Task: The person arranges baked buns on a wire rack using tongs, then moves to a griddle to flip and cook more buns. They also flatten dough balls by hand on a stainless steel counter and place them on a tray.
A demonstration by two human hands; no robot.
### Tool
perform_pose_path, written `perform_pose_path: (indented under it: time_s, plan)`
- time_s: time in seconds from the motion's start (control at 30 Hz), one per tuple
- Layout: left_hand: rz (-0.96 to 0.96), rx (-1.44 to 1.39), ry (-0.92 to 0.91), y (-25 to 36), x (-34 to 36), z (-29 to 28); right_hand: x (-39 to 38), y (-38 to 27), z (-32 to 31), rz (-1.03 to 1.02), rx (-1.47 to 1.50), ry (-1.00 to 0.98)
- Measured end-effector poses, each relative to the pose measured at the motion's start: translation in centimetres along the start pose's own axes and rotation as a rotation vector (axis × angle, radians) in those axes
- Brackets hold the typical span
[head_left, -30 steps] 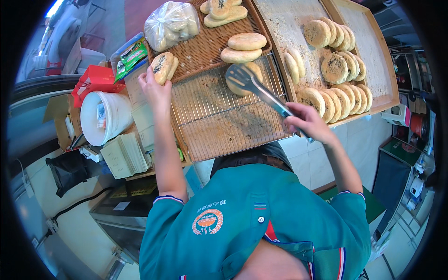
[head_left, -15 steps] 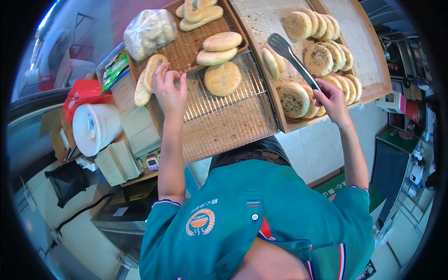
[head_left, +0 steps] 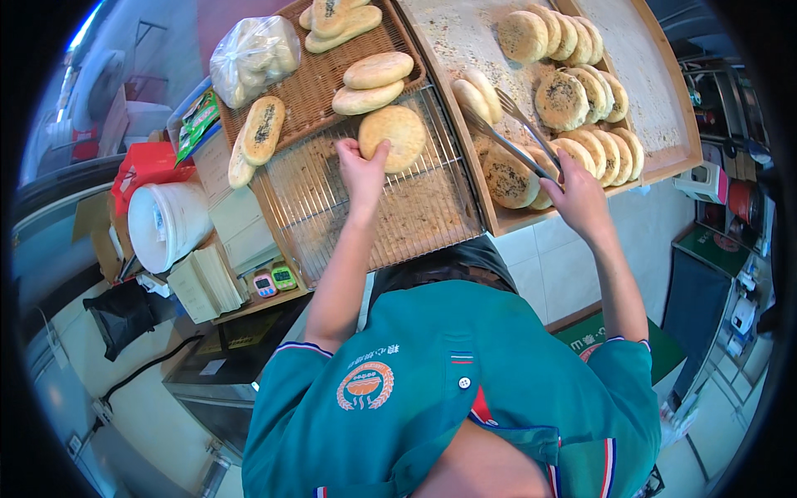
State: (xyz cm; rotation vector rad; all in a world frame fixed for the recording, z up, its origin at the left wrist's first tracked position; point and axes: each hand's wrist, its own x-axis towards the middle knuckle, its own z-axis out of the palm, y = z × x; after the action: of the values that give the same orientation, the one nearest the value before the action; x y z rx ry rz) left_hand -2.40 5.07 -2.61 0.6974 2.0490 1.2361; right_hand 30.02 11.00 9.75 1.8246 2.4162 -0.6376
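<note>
Your left hand (head_left: 363, 174) grips a round flatbread (head_left: 394, 135) over the wire rack (head_left: 403, 217). Your right hand (head_left: 579, 201) holds metal tongs (head_left: 523, 155), arms spread, above the wooden tray (head_left: 461, 33).

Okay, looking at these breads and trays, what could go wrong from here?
The open tongs in the right hand reach close to two pale breads and might dent them. The left hand, touching the edge of a round bread, could nudge it into the bread pair at the wicker basket's rim.

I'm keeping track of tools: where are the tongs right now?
In the head view, right of centre, the tongs are in the right hand, over the wooden tray, pointing toward two breads near its left edge.
</note>
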Motion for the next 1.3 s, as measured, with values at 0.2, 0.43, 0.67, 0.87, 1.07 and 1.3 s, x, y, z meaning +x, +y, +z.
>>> perform_pose_path:
  time_s: [0.2,0.43,0.67,0.87,1.07,1.3]
  plan:
    - [0.098,-0.456,0.158,3.1,-2.5,-4.8,5.6,0.5,-0.8,-0.009,0.015,-0.166]
    - [0.113,-0.432,0.276,4.5,7.3,-10.4,9.0,4.5,0.0,0.084,0.646,-0.380]
    - [-0.011,-0.665,-0.007,8.2,12.8,-3.9,6.7,4.8,-0.3,0.053,1.065,-0.222]
    - [0.149,0.259,-0.014,7.8,13.2,0.1,7.9,0.7,-2.9,-0.143,0.883,-0.034]
    - [-0.086,-0.945,0.069,6.4,9.7,1.5,12.4,-9.1,-4.7,-0.680,0.272,0.164]
    - [0.011,-0.828,0.345,2.9,2.0,-6.1,15.8,-19.2,-0.1,-1.038,-0.267,0.168]
